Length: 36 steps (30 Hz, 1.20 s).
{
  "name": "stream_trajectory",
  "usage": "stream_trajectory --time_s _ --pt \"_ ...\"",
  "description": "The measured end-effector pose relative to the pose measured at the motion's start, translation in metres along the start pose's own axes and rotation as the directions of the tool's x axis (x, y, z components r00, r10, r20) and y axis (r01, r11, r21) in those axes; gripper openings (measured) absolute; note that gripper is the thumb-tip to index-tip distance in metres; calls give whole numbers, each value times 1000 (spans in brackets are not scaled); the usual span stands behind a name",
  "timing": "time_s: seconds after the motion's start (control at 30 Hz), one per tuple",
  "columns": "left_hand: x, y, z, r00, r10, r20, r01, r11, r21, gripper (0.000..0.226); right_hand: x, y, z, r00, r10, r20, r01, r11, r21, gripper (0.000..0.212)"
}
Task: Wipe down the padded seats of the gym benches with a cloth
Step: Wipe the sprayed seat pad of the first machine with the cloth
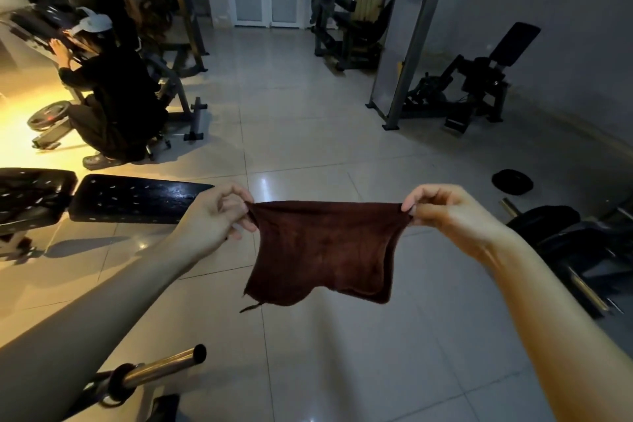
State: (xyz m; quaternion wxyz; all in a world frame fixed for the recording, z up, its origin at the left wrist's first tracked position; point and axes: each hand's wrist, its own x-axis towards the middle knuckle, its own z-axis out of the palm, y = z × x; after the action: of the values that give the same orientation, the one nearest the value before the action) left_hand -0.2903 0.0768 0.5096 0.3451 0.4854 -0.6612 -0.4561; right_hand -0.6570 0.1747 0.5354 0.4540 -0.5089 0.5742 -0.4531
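In the middle of the frame, a dark red-brown square cloth [322,250] hangs in the air above the shiny grey tile floor [308,134]. The left hand [219,216] pinches its top left corner. The right hand [442,212] pinches its top right corner, so the top edge is pulled tight. At the left edge sits a long black padded bench seat [133,199]. In the upper left, another person [113,92] in dark clothes crouches by a machine.

Cloth [322,250]: 1. Hands: 2, left hand [219,212] and right hand [445,212]. Black bench pads, left: 2, short pad [30,195] and long pad [137,199]. Crouching person [113,103], far left: 1. Floor disc [512,181], right: 1.
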Motion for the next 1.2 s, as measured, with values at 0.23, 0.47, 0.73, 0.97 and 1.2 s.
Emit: stream_trajectory --time_s 0.23,0.47,0.73,0.97,1.2 --pt "-11 3 -10 997 -20 -73 -8 933 -361 14 16 -1 19 997 51 57 -63 966 251 24" --pt "-29 4 -27 983 -104 -152 -3 818 -575 26 38 4 45 992 55 111 -89 940 330 30" --pt "-63 -9 -63 955 -141 -263 20 910 -414 33 65 7 106 978 50 202 -83 983 163 26" --pt "-86 -69 -108 852 -522 46 524 851 -30 17 100 25 172 926 286 247 -223 941 -255 23" --pt "-98 -155 -117 659 -691 -297 606 722 -335 19 118 55 274 936 337 100 -272 875 -401 14"
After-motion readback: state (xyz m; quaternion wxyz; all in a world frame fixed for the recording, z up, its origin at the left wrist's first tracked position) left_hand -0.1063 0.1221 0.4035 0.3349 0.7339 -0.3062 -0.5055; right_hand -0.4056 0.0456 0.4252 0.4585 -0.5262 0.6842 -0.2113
